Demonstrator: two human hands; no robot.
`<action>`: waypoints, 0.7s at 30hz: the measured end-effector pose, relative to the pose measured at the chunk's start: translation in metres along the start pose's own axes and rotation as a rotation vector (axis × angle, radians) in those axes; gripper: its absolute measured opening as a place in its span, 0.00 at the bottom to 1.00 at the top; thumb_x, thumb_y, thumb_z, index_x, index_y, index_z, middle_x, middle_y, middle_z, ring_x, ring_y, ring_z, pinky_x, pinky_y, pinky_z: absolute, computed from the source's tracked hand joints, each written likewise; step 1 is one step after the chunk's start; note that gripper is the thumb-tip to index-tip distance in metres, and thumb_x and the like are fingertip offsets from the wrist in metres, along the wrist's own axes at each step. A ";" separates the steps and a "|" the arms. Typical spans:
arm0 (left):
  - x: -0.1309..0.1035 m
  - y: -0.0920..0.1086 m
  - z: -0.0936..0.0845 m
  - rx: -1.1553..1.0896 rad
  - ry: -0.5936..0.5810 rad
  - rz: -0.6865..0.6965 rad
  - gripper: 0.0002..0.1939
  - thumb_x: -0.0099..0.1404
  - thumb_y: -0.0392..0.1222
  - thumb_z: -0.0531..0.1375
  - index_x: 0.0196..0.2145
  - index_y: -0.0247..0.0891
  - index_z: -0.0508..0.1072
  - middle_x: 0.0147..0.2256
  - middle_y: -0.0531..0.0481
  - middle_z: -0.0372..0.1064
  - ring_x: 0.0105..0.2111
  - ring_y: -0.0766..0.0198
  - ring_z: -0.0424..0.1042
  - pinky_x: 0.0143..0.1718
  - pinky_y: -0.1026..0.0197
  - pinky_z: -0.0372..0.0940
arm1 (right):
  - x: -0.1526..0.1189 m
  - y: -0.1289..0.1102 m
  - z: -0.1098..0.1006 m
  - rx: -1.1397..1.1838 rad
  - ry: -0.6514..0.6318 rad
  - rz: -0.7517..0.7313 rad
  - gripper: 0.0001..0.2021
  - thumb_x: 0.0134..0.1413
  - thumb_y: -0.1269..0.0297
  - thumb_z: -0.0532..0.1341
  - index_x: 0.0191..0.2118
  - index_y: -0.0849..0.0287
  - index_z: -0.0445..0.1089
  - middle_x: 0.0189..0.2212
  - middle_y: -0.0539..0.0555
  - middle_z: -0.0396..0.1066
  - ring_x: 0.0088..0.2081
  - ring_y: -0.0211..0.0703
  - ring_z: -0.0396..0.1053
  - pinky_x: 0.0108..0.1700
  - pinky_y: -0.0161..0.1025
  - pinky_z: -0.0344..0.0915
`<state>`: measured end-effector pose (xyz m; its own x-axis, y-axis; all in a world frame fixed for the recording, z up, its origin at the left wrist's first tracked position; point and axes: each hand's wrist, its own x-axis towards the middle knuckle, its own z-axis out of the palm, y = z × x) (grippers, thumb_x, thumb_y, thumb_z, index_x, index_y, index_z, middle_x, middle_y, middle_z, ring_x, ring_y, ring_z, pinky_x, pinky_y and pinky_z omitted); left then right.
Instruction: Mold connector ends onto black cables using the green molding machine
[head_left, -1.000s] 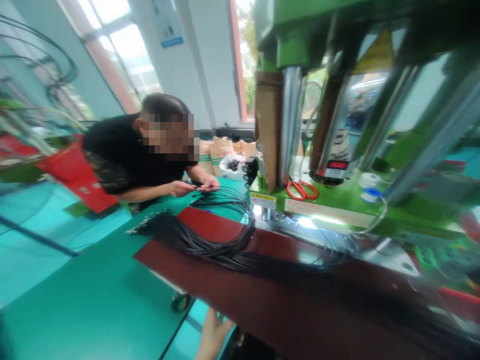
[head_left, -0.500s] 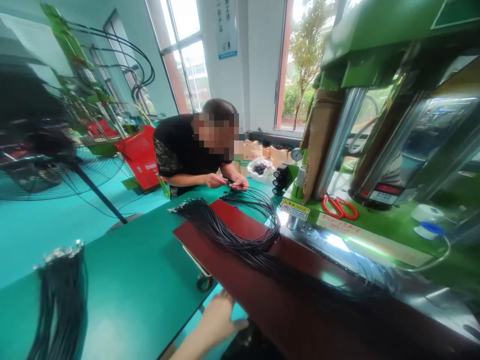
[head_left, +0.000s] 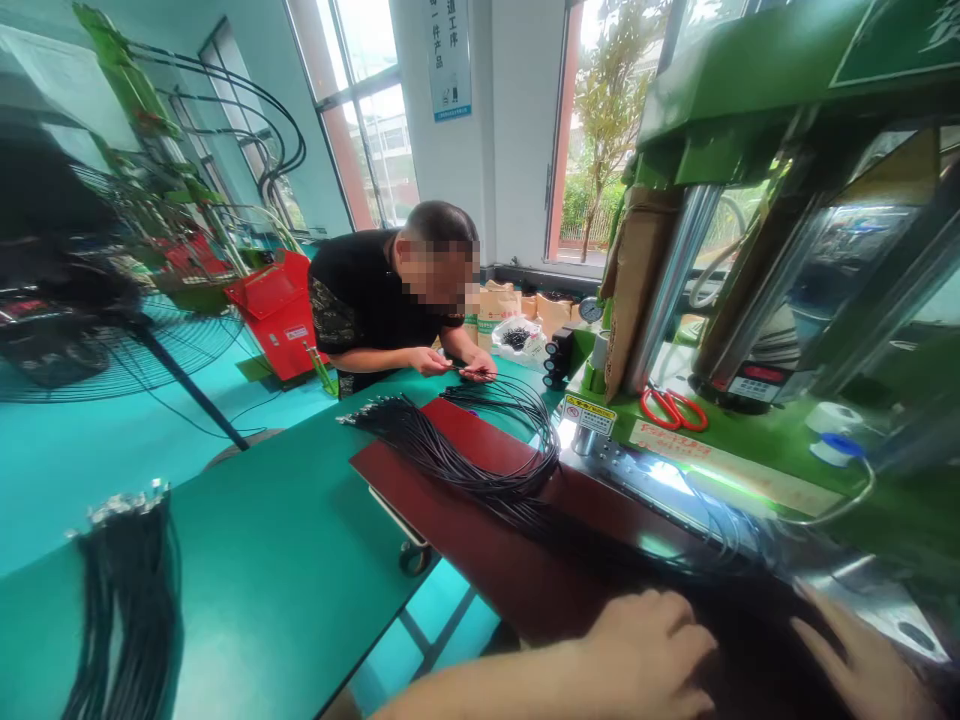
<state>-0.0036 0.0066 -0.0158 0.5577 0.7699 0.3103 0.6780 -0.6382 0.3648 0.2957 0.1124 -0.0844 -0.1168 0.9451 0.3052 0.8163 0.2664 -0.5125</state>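
Low in the head view, my left hand (head_left: 649, 645) reaches in over the dark red board (head_left: 480, 560), its fingers curled downward beside the dark end of a black cable bundle (head_left: 517, 505). What lies under those fingers is hidden. At the lower right, my right hand (head_left: 862, 645) is over the same dark bundle near the press's metal plate (head_left: 900, 625), thumb and fingers apart. The bundle runs along the board and loops back at its far end, where silvery cable tips show. The area between my hands is dark and blurred.
A co-worker (head_left: 390, 300) bends over the far table edge, fingering a cable. The green press (head_left: 712, 130) stands right, with red-handled scissors (head_left: 673, 408) on its base. Another cable bundle (head_left: 127, 600) lies on the green table (head_left: 285, 560). A fan (head_left: 150, 340) stands left.
My left hand has moved from the board's near edge rightward onto the board by the cables. My right hand has come into view at the lower right.
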 end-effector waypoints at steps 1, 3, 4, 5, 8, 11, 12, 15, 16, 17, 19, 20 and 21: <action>0.005 0.001 0.004 0.031 0.004 -0.002 0.23 0.56 0.53 0.54 0.47 0.40 0.62 0.39 0.44 0.63 0.37 0.60 0.65 0.34 0.61 0.63 | 0.010 0.000 0.006 -0.046 -0.008 -0.014 0.20 0.46 0.52 0.54 0.45 0.55 0.65 0.45 0.64 0.65 0.48 0.59 0.62 0.50 0.54 0.57; 0.008 0.002 0.009 0.079 0.008 -0.006 0.22 0.57 0.53 0.54 0.46 0.39 0.61 0.40 0.44 0.62 0.37 0.59 0.65 0.34 0.60 0.63 | 0.028 -0.005 0.014 -0.146 -0.028 -0.052 0.23 0.43 0.51 0.53 0.44 0.58 0.65 0.43 0.63 0.66 0.46 0.61 0.63 0.50 0.56 0.57; 0.008 0.002 0.009 0.093 0.007 -0.004 0.22 0.57 0.52 0.54 0.46 0.39 0.61 0.41 0.43 0.61 0.37 0.59 0.64 0.34 0.60 0.63 | 0.034 -0.009 0.016 -0.188 -0.038 -0.076 0.22 0.43 0.51 0.53 0.43 0.57 0.66 0.42 0.62 0.67 0.45 0.60 0.64 0.48 0.55 0.58; 0.007 0.001 0.009 0.098 0.006 -0.003 0.22 0.57 0.52 0.54 0.46 0.39 0.61 0.41 0.43 0.61 0.37 0.59 0.64 0.34 0.60 0.63 | 0.039 -0.014 0.017 -0.219 -0.042 -0.100 0.20 0.44 0.52 0.52 0.41 0.56 0.67 0.40 0.61 0.67 0.44 0.59 0.64 0.46 0.53 0.60; 0.005 0.000 0.009 0.089 -0.010 -0.015 0.22 0.56 0.51 0.55 0.47 0.38 0.60 0.43 0.44 0.60 0.38 0.59 0.64 0.35 0.59 0.63 | 0.046 -0.034 0.016 -0.289 -0.040 -0.155 0.14 0.48 0.56 0.51 0.36 0.54 0.70 0.36 0.62 0.68 0.37 0.55 0.66 0.38 0.48 0.63; 0.005 0.000 0.009 0.069 -0.033 -0.026 0.23 0.55 0.47 0.57 0.47 0.38 0.60 0.43 0.45 0.59 0.38 0.59 0.63 0.37 0.58 0.64 | 0.045 -0.055 0.015 -0.308 -0.039 -0.160 0.13 0.51 0.60 0.51 0.35 0.57 0.71 0.30 0.61 0.66 0.32 0.53 0.66 0.33 0.46 0.63; 0.005 0.000 0.009 0.059 -0.037 -0.026 0.22 0.55 0.46 0.57 0.47 0.38 0.60 0.43 0.45 0.60 0.39 0.59 0.63 0.38 0.58 0.64 | 0.044 -0.060 0.014 -0.312 -0.047 -0.162 0.13 0.52 0.61 0.51 0.35 0.59 0.71 0.29 0.61 0.65 0.32 0.52 0.66 0.32 0.45 0.63; 0.003 0.000 0.010 0.020 -0.043 -0.025 0.19 0.57 0.42 0.56 0.46 0.39 0.60 0.43 0.45 0.60 0.42 0.59 0.62 0.41 0.56 0.63 | 0.037 -0.070 0.008 -0.350 -0.081 -0.158 0.10 0.51 0.65 0.53 0.33 0.61 0.71 0.29 0.57 0.64 0.33 0.49 0.64 0.35 0.42 0.62; 0.002 0.000 0.010 0.007 -0.043 -0.021 0.18 0.57 0.41 0.55 0.47 0.39 0.60 0.44 0.45 0.60 0.42 0.59 0.62 0.42 0.56 0.63 | 0.034 -0.070 0.003 -0.363 -0.091 -0.151 0.09 0.51 0.66 0.54 0.33 0.60 0.71 0.30 0.56 0.64 0.33 0.47 0.64 0.36 0.42 0.62; 0.000 -0.002 0.011 -0.005 -0.041 -0.016 0.18 0.58 0.40 0.54 0.47 0.39 0.60 0.44 0.45 0.59 0.43 0.58 0.61 0.43 0.56 0.62 | 0.030 -0.068 -0.003 -0.375 -0.098 -0.141 0.09 0.51 0.66 0.55 0.34 0.59 0.71 0.30 0.55 0.64 0.34 0.46 0.64 0.37 0.41 0.61; -0.003 -0.004 0.012 -0.021 -0.039 -0.006 0.18 0.59 0.39 0.53 0.48 0.39 0.60 0.45 0.44 0.59 0.43 0.58 0.61 0.43 0.55 0.62 | 0.018 -0.061 -0.019 -0.398 -0.100 -0.108 0.08 0.50 0.67 0.56 0.35 0.57 0.71 0.31 0.53 0.64 0.35 0.44 0.63 0.39 0.40 0.61; -0.004 -0.004 0.013 -0.022 -0.040 0.000 0.18 0.60 0.39 0.52 0.48 0.38 0.60 0.46 0.43 0.59 0.44 0.58 0.61 0.43 0.55 0.62 | 0.012 -0.058 -0.026 -0.409 -0.094 -0.088 0.08 0.50 0.68 0.56 0.35 0.57 0.71 0.32 0.53 0.64 0.35 0.44 0.63 0.39 0.40 0.61; -0.004 -0.004 0.014 -0.015 -0.046 0.008 0.17 0.60 0.39 0.51 0.48 0.38 0.60 0.46 0.43 0.59 0.44 0.58 0.61 0.43 0.55 0.62 | 0.005 -0.054 -0.034 -0.421 -0.084 -0.067 0.08 0.50 0.69 0.56 0.35 0.58 0.71 0.32 0.54 0.64 0.34 0.43 0.63 0.39 0.39 0.61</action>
<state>-0.0019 0.0066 -0.0303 0.5847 0.7639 0.2731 0.6665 -0.6442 0.3752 0.2697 0.0960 -0.0282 -0.2087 0.9452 0.2510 0.9629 0.2434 -0.1161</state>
